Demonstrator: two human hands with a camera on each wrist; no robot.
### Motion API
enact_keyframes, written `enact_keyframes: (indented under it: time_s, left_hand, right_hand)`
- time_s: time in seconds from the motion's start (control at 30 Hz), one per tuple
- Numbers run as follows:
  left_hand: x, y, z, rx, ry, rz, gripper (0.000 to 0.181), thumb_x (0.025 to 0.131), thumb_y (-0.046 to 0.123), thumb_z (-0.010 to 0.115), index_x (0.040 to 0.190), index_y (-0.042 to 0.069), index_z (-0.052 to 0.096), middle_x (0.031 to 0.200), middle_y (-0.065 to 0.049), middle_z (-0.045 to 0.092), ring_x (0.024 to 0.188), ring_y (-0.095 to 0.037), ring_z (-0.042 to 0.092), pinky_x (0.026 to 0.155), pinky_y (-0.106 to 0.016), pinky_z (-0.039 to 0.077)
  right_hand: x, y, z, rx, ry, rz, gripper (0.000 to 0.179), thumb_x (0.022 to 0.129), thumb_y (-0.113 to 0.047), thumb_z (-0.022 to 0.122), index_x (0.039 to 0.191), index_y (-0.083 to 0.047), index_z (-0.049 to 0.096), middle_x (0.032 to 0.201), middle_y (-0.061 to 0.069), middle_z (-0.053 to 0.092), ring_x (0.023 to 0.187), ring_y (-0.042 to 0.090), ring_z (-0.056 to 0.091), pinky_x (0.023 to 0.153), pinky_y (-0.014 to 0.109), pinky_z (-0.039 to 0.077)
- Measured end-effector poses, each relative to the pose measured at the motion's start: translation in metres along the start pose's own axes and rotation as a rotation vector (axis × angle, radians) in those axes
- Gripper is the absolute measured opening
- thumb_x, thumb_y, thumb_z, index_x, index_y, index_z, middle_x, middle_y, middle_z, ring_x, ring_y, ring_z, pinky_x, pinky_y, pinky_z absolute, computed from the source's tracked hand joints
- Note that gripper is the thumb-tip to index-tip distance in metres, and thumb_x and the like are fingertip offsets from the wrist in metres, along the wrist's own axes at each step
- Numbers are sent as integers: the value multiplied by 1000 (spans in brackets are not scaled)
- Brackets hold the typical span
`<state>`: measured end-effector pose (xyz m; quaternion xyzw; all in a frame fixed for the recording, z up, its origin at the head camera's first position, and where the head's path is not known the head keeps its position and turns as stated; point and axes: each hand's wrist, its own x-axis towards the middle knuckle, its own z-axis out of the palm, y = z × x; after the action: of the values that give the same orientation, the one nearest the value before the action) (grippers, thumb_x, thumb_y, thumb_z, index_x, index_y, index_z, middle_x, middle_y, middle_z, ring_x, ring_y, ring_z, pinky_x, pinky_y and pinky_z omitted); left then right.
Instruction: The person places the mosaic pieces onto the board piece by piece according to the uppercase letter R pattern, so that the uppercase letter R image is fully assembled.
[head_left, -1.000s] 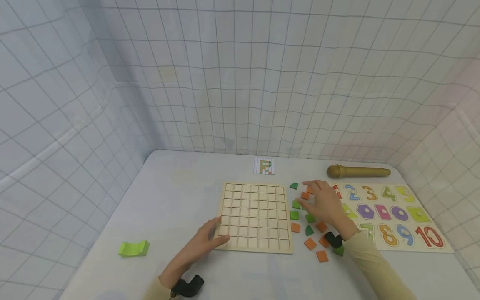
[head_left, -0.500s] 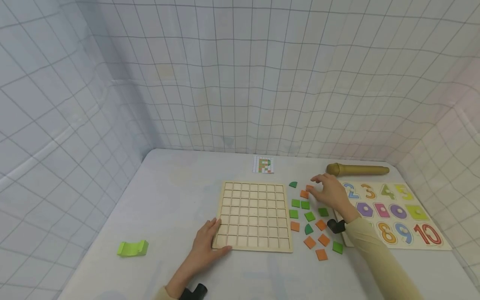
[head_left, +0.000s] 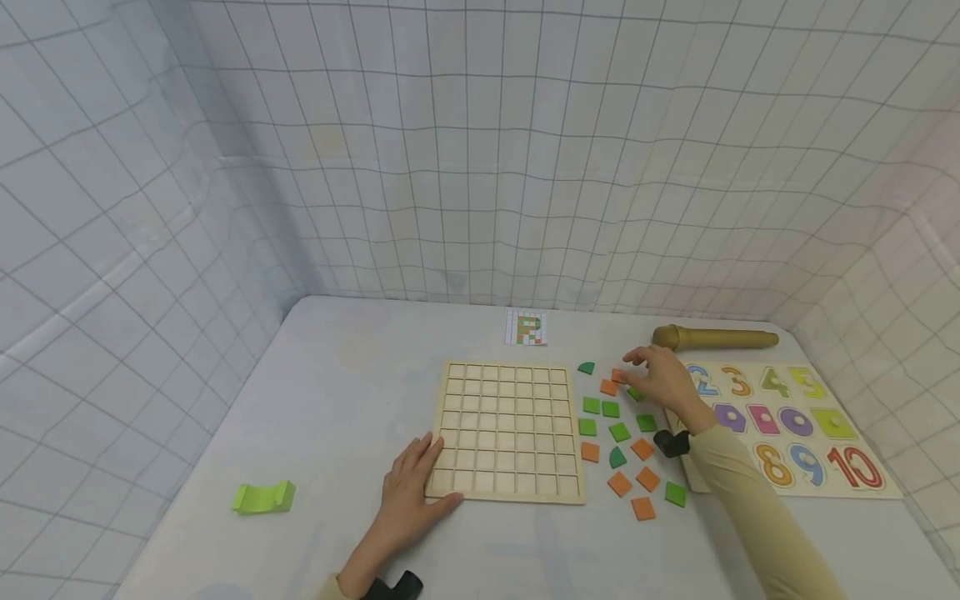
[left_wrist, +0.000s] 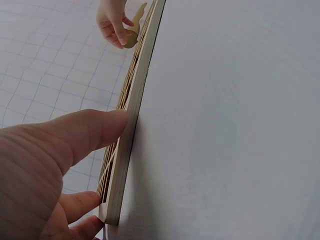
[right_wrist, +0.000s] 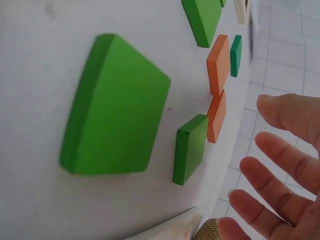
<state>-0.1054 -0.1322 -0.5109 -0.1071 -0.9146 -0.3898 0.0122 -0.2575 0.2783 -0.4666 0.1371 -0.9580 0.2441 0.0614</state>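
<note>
My left hand (head_left: 408, 497) rests at the near left corner of the wooden grid board (head_left: 507, 433), thumb against its near edge, fingers along its left side. My right hand (head_left: 666, 382) hovers with thumb and fingers apart, nothing between them, near an orange square tile (head_left: 609, 387) and a green square tile (head_left: 636, 393). The board lies flat on the counter (head_left: 360, 400), just left of the loose tiles; a small pattern card (head_left: 526, 327) lies beyond it.
</note>
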Motion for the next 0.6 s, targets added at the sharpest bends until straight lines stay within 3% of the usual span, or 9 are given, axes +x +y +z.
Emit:
enact_keyframes:
  time_s: [0.6]
  left_hand:
    - [1,-5,4,24,62,29,77,80,40,74,140,3,44,147,-15,35,134,-38,23,90,-56,26]
  right_hand:
    - [5,4,7,8,-73,-1,26,85,-18,72,99,4,69,93,16,65,86,31,59,74,47,46]
